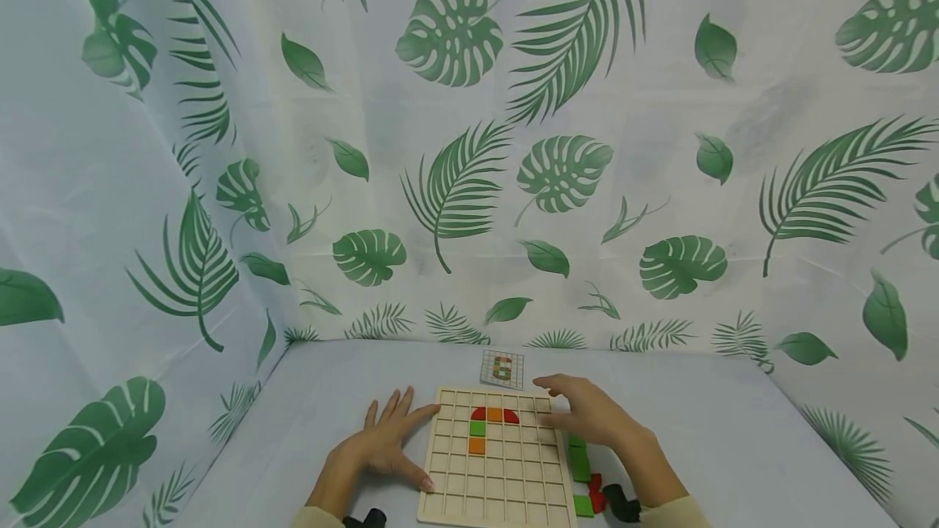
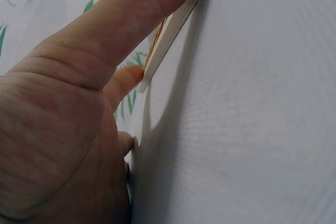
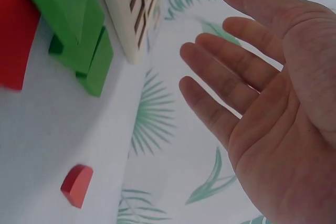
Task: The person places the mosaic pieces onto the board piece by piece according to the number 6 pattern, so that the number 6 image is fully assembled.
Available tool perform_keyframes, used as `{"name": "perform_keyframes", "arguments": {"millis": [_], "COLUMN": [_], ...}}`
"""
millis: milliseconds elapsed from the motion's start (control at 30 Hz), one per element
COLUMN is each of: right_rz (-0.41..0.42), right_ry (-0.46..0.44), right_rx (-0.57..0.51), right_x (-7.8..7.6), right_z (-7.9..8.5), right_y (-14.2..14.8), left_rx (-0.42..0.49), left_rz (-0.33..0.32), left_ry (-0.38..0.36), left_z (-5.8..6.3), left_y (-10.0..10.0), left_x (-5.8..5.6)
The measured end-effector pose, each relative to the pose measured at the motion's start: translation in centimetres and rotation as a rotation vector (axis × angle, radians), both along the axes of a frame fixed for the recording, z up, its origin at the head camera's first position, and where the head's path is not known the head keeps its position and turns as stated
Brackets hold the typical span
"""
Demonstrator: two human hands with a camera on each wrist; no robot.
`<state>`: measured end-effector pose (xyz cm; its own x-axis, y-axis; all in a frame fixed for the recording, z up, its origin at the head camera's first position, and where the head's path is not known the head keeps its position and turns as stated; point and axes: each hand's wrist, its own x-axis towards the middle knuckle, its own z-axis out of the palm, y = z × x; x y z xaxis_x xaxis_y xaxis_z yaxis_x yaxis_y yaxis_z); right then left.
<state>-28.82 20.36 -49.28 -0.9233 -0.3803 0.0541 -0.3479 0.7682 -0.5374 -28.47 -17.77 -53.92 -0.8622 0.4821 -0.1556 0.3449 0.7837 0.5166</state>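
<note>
A wooden grid board [image 1: 499,489] lies on the table. Its upper part carries two red rounded pieces [image 1: 511,416], an orange square [image 1: 495,415] between them, then a green square [image 1: 478,429] and another orange square [image 1: 477,446] below the left one. At the board's left edge my left hand [image 1: 377,445] has its fingers spread, thumb and index touching the rim. The right hand [image 1: 590,414] hovers over the board's right edge, fingers extended and palm bare in the right wrist view. Beneath it lie green blocks [image 3: 63,6], partly hidden in the head view.
Behind the board lies a small card [image 1: 502,369] with a coloured grid pattern. Red pieces [image 1: 597,495] and a green square [image 1: 583,506] sit right of the board. One red rounded piece [image 3: 77,186] lies apart. A leaf-print curtain [image 1: 469,186] stands behind the table.
</note>
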Motion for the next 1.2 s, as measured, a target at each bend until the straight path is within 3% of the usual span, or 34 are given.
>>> {"name": "perform_keyframes", "arguments": {"millis": [500, 933, 1200], "right_rz": [0.017, -0.006, 0.024], "right_ry": [-0.009, -0.129, -0.107], "right_rx": [-0.007, -0.033, -0.028], "right_x": [-0.3, -0.3, -0.3], "right_z": [0.1, 0.1, 0.1], "right_y": [2.0, 2.8, 3.3], "left_rx": [0.003, 0.014, 0.009], "left_rz": [0.003, 0.013, 0.010], "left_ry": [-0.012, -0.022, -0.020], "left_z": [-0.2, 0.0, 0.0], "left_y": [0.0, 0.0, 0.0], "left_x": [-0.1, 0.0, 0.0]}}
